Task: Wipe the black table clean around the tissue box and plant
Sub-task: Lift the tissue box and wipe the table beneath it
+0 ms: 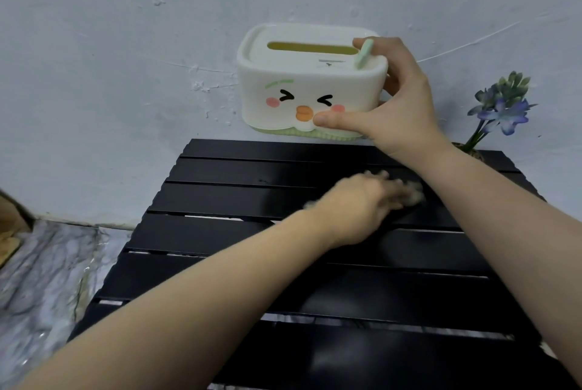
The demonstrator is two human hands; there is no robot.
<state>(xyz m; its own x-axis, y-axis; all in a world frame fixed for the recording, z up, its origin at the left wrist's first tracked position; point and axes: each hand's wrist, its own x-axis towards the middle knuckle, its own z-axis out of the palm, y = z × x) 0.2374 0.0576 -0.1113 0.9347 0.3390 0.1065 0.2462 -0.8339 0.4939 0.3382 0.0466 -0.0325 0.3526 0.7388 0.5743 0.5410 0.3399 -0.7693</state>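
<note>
We see the right hand (pixel 400 103) gripping the tissue box (pixel 310 82) at its right end: the thumb is pressed along the lower front face, just beside the printed orange beak, and the fingers curl over the top right corner by a small pale green tab. The box seems to be lifted clear of the black table (pixel 239 232), hanging above its far edge, though the angle makes that hard to confirm. It is a smooth, cream-white plastic box with rounded corners, a long slot in its lid, a cartoon face with pink cheeks on the front, and a ribbed light green base.

Below it, the left hand (pixel 368 203) lies low over the table, toward the far right part of the top, crossing under the right forearm. It is blurred; we think there is a dark cloth (pixel 409 211) under the fingers, but we cannot tell how the hand holds it or whether the fingers are curled.

The table top is made of glossy black slats running side to side, with narrow gaps between them. At the far right corner stands the plant (pixel 504 106), with purple-blue petals and green stems, its pot mostly hidden behind the right wrist. Behind everything is a rough, pale painted wall (pixel 126 43).
</note>
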